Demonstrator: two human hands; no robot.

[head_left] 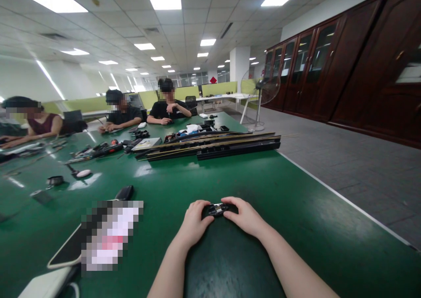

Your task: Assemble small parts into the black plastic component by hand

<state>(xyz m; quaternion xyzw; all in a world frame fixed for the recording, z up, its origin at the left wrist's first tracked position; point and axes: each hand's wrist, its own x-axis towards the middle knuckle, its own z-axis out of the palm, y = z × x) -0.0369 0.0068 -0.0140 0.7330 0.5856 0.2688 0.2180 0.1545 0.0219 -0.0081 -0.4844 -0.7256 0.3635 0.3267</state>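
Observation:
An opened black computer mouse lies crosswise between my hands, just over the green table or resting on it; I cannot tell which. Light and metallic inner parts show along its top. My left hand grips its left end, thumb in front and fingers behind. On the other end, my right hand has the same hold, with the thumb on the near side. Both hands partly cover the ends of the mouse.
Long black rails with thin brass-coloured rods stretch across the table ahead. To my left lie a phone-like device with a blurred screen, a white box and a metal ring. Several people sit along the far left side.

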